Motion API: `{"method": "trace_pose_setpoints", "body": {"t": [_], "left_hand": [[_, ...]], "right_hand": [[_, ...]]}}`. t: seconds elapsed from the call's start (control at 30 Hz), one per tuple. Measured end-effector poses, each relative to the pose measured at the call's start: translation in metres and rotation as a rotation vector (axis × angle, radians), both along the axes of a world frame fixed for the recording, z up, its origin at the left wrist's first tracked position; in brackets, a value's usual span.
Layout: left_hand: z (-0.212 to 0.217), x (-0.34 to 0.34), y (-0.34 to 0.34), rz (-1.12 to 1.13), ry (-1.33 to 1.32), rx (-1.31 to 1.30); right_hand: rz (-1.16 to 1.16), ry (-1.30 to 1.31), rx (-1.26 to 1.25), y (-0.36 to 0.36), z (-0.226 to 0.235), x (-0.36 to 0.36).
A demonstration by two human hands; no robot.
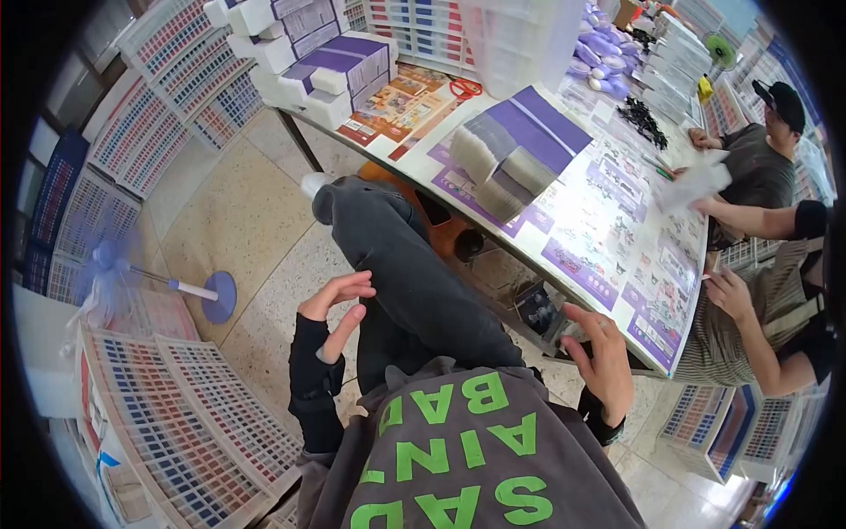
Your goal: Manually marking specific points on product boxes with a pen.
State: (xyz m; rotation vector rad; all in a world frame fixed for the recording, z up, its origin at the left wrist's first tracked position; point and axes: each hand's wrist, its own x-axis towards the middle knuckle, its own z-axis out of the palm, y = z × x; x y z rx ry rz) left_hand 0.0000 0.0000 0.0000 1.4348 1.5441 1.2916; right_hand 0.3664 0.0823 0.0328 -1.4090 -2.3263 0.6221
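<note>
My left hand (338,310) hovers empty beside my left thigh, fingers spread, in a black sleeve. My right hand (604,357) is open too, fingers apart, just below the near edge of the table (564,264). It holds nothing. My legs in dark grey trousers (401,264) stretch out toward the table, one white shoe (312,183) showing. On the table ahead lies a stack of purple and grey flat packets (515,150).
White boxes with purple labels (326,66) stand at the table's far left. Printed sheets cover the table. Two other people sit at the right side, hands on the table. A blue floor fan (132,278) stands to my left among racks of small coloured items (185,423).
</note>
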Motion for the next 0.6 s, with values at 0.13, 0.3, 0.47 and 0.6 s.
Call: {"method": "trace_pose_setpoints", "body": {"t": [0.13,0.3,0.47,0.6], "left_hand": [[0.008,0.011,0.007,0.057,-0.007,-0.024],[0.077,0.031,0.029,-0.242,0.147,0.275],[0.178,0.082,0.068,-0.649,0.106,0.777],[0.197,0.008,0.125,-1.167,0.117,0.836]], "right_hand": [[0.006,-0.015,0.015,0.002,0.003,-0.003],[0.150,-0.005,0.064,0.015,0.010,-0.022],[0.167,0.094,0.025,0.044,0.025,-0.048],[0.070,0.150,0.157,0.083,0.046,-0.080]]}}
